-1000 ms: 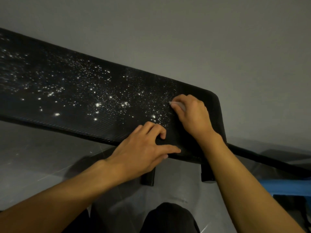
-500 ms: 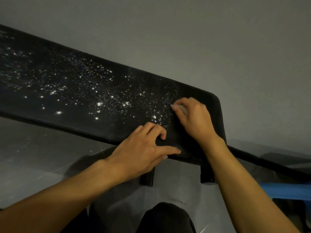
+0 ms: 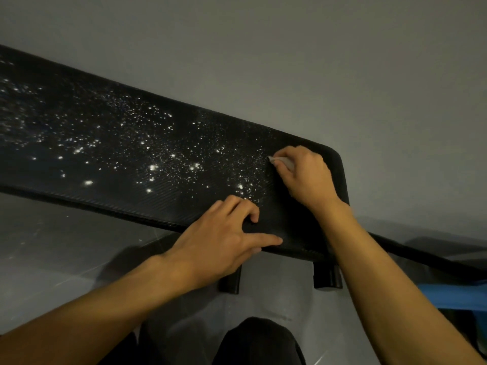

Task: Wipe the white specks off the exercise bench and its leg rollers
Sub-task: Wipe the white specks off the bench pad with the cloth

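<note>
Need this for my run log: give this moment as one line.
right hand: holds white wipe against bench end | left hand: rests on bench near edge | white specks: cover bench beyond wipe

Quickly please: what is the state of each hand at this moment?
Left hand: open, holds nothing, fingers loosely bent, resting on the bench pad.
Right hand: closed on a small white wipe, pressed to the pad.
</note>
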`<state>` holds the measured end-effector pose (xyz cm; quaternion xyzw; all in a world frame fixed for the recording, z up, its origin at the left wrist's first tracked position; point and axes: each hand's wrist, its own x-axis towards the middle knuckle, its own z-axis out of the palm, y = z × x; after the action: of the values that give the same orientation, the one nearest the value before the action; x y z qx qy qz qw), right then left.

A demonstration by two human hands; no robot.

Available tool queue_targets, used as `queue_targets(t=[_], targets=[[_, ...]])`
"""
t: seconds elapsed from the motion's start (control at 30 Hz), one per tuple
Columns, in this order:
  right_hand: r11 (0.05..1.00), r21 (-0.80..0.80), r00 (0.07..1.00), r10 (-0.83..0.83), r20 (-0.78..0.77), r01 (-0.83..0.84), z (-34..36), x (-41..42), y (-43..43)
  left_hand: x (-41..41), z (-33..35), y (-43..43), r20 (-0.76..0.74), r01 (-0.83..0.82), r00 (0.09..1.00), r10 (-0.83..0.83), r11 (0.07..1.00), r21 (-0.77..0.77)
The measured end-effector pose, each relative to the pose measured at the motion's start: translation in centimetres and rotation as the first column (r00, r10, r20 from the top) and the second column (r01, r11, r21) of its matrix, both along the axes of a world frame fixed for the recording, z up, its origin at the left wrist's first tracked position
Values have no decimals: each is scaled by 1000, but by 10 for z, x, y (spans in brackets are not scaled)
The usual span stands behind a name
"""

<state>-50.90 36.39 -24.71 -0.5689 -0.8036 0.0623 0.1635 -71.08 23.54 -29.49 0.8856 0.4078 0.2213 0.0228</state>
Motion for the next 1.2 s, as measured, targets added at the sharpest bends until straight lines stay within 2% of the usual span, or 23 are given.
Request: queue_targets(t=[0.1, 0.23, 0.33, 0.4, 0.5, 0.57, 0.73, 0.87, 1.0, 1.1, 1.2], targets=[[997, -6, 997, -72, 20, 72, 5, 5, 15, 1, -2, 1, 11, 9, 1000, -9, 1000, 3], [979, -48, 978, -198, -58, 196, 7, -18, 65, 3, -3, 3, -2, 3, 1000, -3, 1000, 11], [986, -38, 984, -166, -63, 164, 4, -29, 68, 2, -3, 2, 0, 8, 1000, -8, 1000, 12], [997, -33, 993, -74, -93, 71, 3, -24, 48, 2, -3, 2, 6, 9, 1000, -9, 1000, 9], [998, -34, 999, 44, 5, -44, 3, -7, 26, 2, -4, 3, 12, 8, 1000, -8, 1000, 10], [999, -41, 1000, -2, 26, 4, 6, -3, 37, 3, -5, 3, 10, 7, 1000, -8, 1000, 12], [983, -66, 981, -177, -78, 172, 7, -31, 65, 4, -8, 4, 15, 11, 1000, -12, 999, 30], [991, -123, 991, -73, -113, 59, 9, -30, 38, 3, -8, 6, 1, 10, 1000, -10, 998, 68], [994, -90, 998, 59, -36, -62, 6, -14, 1, 2, -8, 4, 7, 16, 1000, -17, 998, 66], [994, -105, 1000, -15, 18, 16, 15, -16, 23, 4, -7, 4, 12, 25, 1000, -26, 997, 70], [990, -113, 993, -97, -70, 89, 14, -28, 26, 4, -6, 5, 30, 19, 999, -21, 997, 68]])
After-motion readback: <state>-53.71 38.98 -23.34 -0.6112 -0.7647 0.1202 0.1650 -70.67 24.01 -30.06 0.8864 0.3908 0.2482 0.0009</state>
